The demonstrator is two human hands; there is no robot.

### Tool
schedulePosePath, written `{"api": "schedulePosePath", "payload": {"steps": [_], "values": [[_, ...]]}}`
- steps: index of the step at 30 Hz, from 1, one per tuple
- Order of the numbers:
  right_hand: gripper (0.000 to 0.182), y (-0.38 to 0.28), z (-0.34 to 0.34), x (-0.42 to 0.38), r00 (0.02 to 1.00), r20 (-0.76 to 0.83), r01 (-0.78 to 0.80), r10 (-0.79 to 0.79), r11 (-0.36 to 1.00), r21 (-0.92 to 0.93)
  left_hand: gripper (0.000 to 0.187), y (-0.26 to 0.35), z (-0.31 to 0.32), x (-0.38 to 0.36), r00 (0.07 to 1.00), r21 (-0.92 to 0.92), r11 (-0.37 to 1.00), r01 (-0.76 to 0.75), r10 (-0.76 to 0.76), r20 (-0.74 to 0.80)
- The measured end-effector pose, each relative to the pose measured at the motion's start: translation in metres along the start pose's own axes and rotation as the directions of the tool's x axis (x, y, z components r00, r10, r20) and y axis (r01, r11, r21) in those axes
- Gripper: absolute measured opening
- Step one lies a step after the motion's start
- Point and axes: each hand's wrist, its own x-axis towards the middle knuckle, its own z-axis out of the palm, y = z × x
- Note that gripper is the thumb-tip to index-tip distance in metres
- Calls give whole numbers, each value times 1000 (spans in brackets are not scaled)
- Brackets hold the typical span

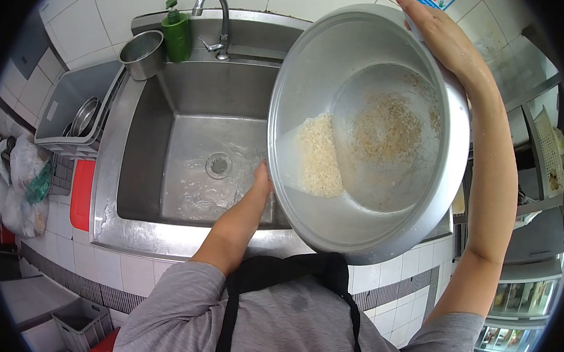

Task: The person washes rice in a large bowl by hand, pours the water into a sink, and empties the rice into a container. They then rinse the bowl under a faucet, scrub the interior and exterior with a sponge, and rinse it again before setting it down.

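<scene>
A large round metal pot (382, 219) is held tilted to the left at the right side of the steel sink (189, 130). Pale rice-like grains (321, 156) lie with a little cloudy water in its lower left side. Brownish residue (386, 127) clings to its bottom. My left hand (264, 177) grips the pot from the left, near the lower rim; most of its fingers are hidden behind the pot. On the far right of the rim, my right hand (439, 41) holds the pot, its fingertips partly out of sight.
A tap (223, 23) stands at the sink's back, beside a green pump bottle (176, 33) and a steel container (142, 54). Left of the sink, a grey crate (76, 95) holds metal bowls. Water lies around the drain (219, 166). Shelving (545, 151) stands at right.
</scene>
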Motion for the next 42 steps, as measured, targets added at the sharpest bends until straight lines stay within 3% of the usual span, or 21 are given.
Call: {"api": "schedulePosePath", "payload": {"steps": [2, 4, 5, 8, 10, 13, 14, 16, 20, 23, 26, 29, 31, 32, 34, 36, 37, 39, 40, 41, 42], "values": [[55, 15, 4, 13, 999, 34, 38, -39, 999, 33, 35, -4, -1, 3, 1000, 17, 1000, -2, 2, -18], [65, 65, 20, 65, 891, -294, 332, -346, 938, -98, 34, -3, 2, 1, 998, 95, 995, -3, 8, -61], [65, 66, 21, 66, 890, -286, 343, -356, 934, -94, 34, -1, 4, -2, 997, 87, 996, -8, 14, -71], [62, 61, 17, 63, 917, -265, 290, -298, 954, -70, 34, 7, 15, -14, 998, 74, 997, 20, -16, -58], [61, 53, 10, 58, 987, -71, 142, -147, 987, -74, 34, 10, 20, -19, 998, 31, 998, 52, -51, -44], [61, 50, 11, 55, 990, -65, 123, -127, 990, -68, 34, 10, 18, -18, 1000, 28, 1000, 10, -9, -22], [61, 51, 13, 57, 990, -66, 123, -127, 990, -70, 34, 8, 17, -17, 1000, 28, 1000, 10, -10, -20], [64, 55, 20, 58, 937, -234, 248, -261, 965, -82, 34, 3, 12, -12, 998, -39, 999, 1, -4, -62], [64, 54, 22, 58, 925, -280, 241, -257, 966, -91, 33, -2, 0, -2, 995, -39, 998, 51, -54, -82], [64, 55, 22, 59, 938, -262, 212, -228, 973, -88, 31, -7, -5, 6, 999, -11, 999, 50, -50, -12], [64, 57, 20, 62, 938, -233, 241, -255, 967, -86, 30, -14, -16, 25, 998, 99, 995, 7, -14, 68], [63, 54, 19, 59, 934, -252, 241, -251, 968, -71, 29, -9, -26, 33, 989, 150, 987, 62, -81, 121], [59, 54, 16, 54, 969, -221, 113, -111, 994, -2, 36, -5, -48, 60, 985, 342, 937, 77, -125, 121], [59, 58, 15, 52, 969, -226, 104, -102, 995, -4, 36, 1, -48, 60, 983, 348, 934, 81, -133, 126], [52, 71, 8, 48, 969, -216, 158, -121, 974, 164, 47, 46, 0, -2, 999, 467, 883, 45, -29, -41], [54, 108, -2, 57, 971, -224, 129, -88, 976, 176, 61, 73, 27, -15, 989, 391, 920, -26, -33, 144], [55, 131, -7, 61, 974, -216, 106, -62, 975, 197, 61, 89, 46, -21, 986, 390, 920, -25, -42, 162], [57, 179, -14, 65, 974, -228, 62, -8, 971, 233, 61, 112, 84, -30, 848, 194, 980, 37, -133, 512], [58, 202, -13, 65, 973, -226, 23, 43, 959, 284, 61, 111, 98, -33, 840, 196, 980, 43, -142, 523], [58, 222, -12, 60, 963, -243, -30, 115, 945, 327, 60, 107, 111, -37, 895, 512, 810, -288, 38, 444], [58, 242, -11, 52, 947, -261, -81, 187, 925, 371, 59, 102, 126, -37, 866, 748, 437, -500, 244, 436]]}}
